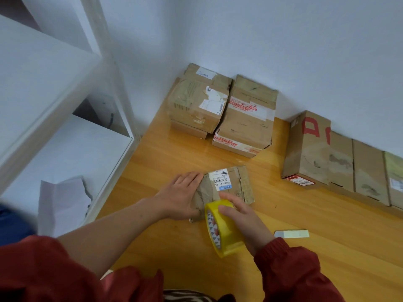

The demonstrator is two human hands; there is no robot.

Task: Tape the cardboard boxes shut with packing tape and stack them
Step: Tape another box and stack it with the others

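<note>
- I see an orange-brown wooden surface [174, 253] that runs to a white wall [283, 40] at the far side.
- A white shelf unit [43, 94] stands along the left edge, and a crumpled white sheet [63, 199] lies on one of its lower boards.
- At the far side, two worn cardboard stacks sit side by side, touching: a labelled box pile [200, 101] on the left and a red-printed box [248, 118] on the right.
- A row of boxes [327, 153] lines the wall on the right, the nearest marked in red.
- A small pale strip [291, 233] lies on the wood near right, apart from everything else.
- The small cardboard box [226, 186] with a barcode label lies in the middle, just in front of me.
- My left hand [181, 192] lies flat on the box's left end, fingers straight, the grip released and pressing down.
- My right hand [239, 216] has its grip grasping the yellow tape roll [224, 232], thumb on top.
- The roll stands on edge, touching the box's near side, right beside the left hand.
- Both arms wear red sleeves [294, 273].
</note>
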